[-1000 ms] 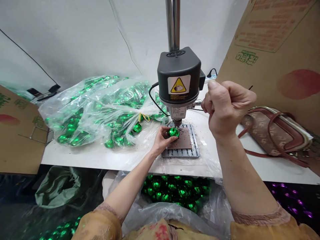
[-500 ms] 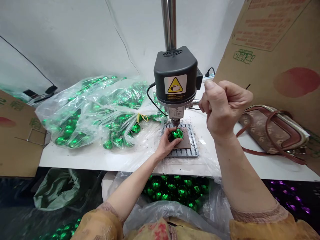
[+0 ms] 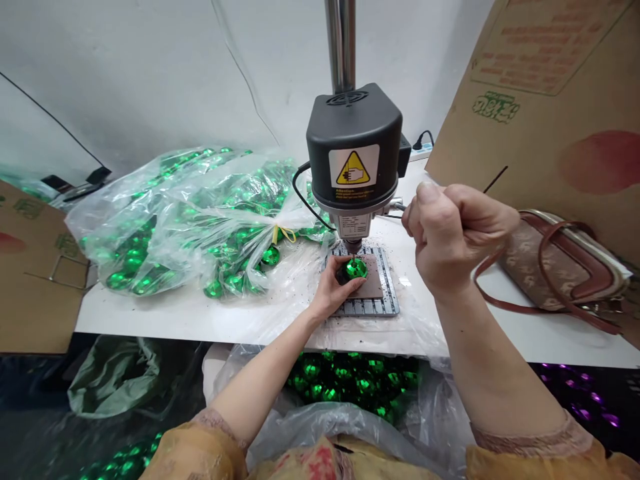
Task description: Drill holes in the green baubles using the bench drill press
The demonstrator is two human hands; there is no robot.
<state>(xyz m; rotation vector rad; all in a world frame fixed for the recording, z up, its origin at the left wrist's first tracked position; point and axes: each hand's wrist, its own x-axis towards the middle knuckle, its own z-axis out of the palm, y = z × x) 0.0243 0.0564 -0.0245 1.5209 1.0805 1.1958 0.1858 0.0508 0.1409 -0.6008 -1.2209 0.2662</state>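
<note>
Head cam's the only view here: the left hand (image 3: 334, 288) reaches in from the lower left, forearm angled forward and inward, and it's got a shiny green ball (image 3: 357, 268) pinched, thumb on the near side and fingers round the far left. The ball's sitting over the brown board (image 3: 373, 285) on the slotted metal base (image 3: 391, 306), right under the drill press (image 3: 355, 147) chuck. Can't tell how far the bit's in, if at all. Right forearm slants up and leftward, and the right hand (image 3: 457, 237) is a tight fist beside the motor housing, held higher than the left; can't tell what's inside it.
</note>
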